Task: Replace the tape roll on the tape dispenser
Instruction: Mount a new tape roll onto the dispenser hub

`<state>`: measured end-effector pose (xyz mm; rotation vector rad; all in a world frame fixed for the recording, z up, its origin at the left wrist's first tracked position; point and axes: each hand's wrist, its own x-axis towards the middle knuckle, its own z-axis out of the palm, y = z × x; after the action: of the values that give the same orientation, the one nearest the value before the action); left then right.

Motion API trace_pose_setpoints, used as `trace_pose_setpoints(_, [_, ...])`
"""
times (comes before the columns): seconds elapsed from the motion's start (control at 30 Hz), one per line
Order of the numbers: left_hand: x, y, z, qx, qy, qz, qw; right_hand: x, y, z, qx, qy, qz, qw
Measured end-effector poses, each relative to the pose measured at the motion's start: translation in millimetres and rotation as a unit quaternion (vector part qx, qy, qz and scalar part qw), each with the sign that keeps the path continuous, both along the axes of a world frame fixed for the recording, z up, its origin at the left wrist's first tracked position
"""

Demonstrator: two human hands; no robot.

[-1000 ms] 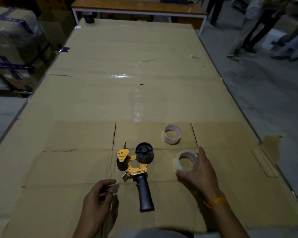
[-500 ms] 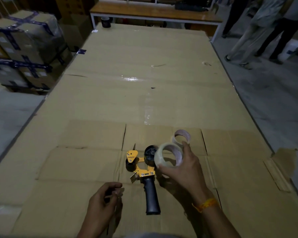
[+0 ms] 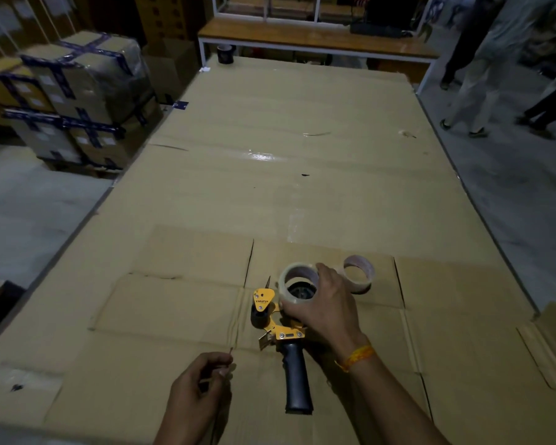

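Observation:
A yellow tape dispenser [image 3: 272,326] with a black handle lies flat on the cardboard-covered table [image 3: 270,187], handle toward me. My right hand [image 3: 325,306] grips a clear tape roll [image 3: 294,284] and holds it right over the dispenser's black hub, which shows through the roll's hole. A thin, nearly spent tape core [image 3: 358,273] lies on the cardboard just right of the hand. My left hand [image 3: 196,390] hovers at the near left with its fingers curled, pinching something small and thin that I cannot identify.
Wrapped cartons [image 3: 74,97] are stacked on the floor to the left. A dark tape roll [image 3: 225,54] stands at the table's far edge, in front of a wooden bench [image 3: 318,40]. People stand on the floor at the far right [image 3: 482,59].
My right hand lifted the clear roll from the cardboard on the right and carried it left, over the dispenser's hub. The left hand stayed about where it was.

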<state>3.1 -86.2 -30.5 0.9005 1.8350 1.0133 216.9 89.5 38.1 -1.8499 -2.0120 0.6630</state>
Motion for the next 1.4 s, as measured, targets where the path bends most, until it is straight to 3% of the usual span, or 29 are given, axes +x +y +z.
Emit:
trace_pose_setpoints(0.47, [0, 0, 0, -0.013, 0.008, -0.009, 1.0, -5, -11, -18, 0.023, -0.038, -0.022, 0.999])
trace_pose_setpoints(0.9, [6, 6, 7, -0.024, 0.025, -0.046, 0.998, -10, -12, -28, 0.004, 0.005, -0.049, 0.999])
trace_pose_setpoints(1.4, [27, 8, 21, -0.037, 0.019, -0.09, 0.995, -10, 1, -33, -0.079, -0.053, -0.041, 0.995])
